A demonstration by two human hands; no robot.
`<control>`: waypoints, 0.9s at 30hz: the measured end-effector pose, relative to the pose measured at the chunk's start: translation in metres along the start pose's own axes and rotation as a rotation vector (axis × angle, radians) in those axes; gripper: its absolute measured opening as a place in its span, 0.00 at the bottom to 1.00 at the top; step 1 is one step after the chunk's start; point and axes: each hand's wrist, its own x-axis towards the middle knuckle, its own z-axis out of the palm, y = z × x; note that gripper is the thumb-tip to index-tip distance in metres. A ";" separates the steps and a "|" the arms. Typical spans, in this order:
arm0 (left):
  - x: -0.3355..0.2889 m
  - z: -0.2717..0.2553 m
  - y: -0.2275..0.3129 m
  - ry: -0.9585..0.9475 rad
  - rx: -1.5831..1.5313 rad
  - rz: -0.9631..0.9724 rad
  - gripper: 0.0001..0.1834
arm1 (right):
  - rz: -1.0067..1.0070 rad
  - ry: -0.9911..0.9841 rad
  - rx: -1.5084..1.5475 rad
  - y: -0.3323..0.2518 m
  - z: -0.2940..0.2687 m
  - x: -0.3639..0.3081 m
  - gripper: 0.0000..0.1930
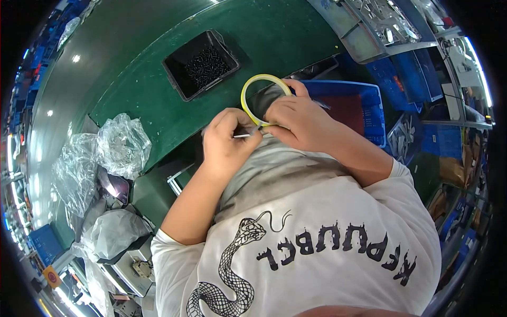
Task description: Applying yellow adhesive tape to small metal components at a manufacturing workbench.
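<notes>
A thin yellow ring with a pale inner face [244,100], which looks like a narrow roll of tape, stands up between my hands in front of my body. My right hand [302,120] is closed on the ring's right side, thumb and fingers near its lower edge. At the ring's lower left, my left hand [228,138] pinches with thumb and forefinger, and a short thin white piece [242,136] sticks out of its grip. What lies between the fingertips is small and partly hidden. A black bin [177,79] with many small dark parts stands beyond my hands on the green table.
To the right is a blue crate [374,113] with a dark red bottom. Metal parts fill a tray [364,39] on the rack at upper right. Clear plastic bags [124,145] lie on the left, above a white bag [116,232]. The green tabletop [142,98] curves around ahead.
</notes>
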 end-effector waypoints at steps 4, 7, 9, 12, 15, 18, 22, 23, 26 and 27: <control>-0.002 0.002 0.006 -0.028 -0.071 0.039 0.11 | 0.095 0.037 0.185 0.000 -0.005 0.000 0.08; -0.004 0.003 0.002 0.048 -0.179 -0.044 0.09 | 0.397 -0.020 0.562 -0.008 -0.012 -0.001 0.08; -0.006 0.004 0.001 0.096 -0.297 -0.238 0.05 | 0.368 0.002 0.569 -0.007 -0.010 -0.004 0.09; -0.003 0.001 0.015 0.132 -0.438 -0.295 0.03 | 0.250 0.057 0.495 -0.003 -0.002 -0.007 0.09; -0.006 0.000 0.020 0.110 -0.537 -0.325 0.03 | 0.113 0.117 0.370 -0.002 0.005 -0.008 0.09; -0.007 0.002 0.017 0.112 -0.547 -0.281 0.06 | 0.029 0.148 0.313 -0.001 0.005 -0.006 0.09; -0.010 0.003 0.014 0.128 -0.535 -0.156 0.11 | -0.060 0.112 0.229 -0.001 0.001 -0.003 0.11; -0.010 0.004 0.013 0.128 -0.536 -0.158 0.11 | -0.059 0.110 0.230 -0.001 0.000 -0.003 0.11; -0.011 0.006 0.013 0.127 -0.577 -0.104 0.13 | -0.085 0.103 0.224 -0.001 0.000 -0.003 0.12; -0.011 0.006 0.014 0.130 -0.581 -0.078 0.13 | -0.086 0.117 0.235 -0.001 0.001 -0.004 0.12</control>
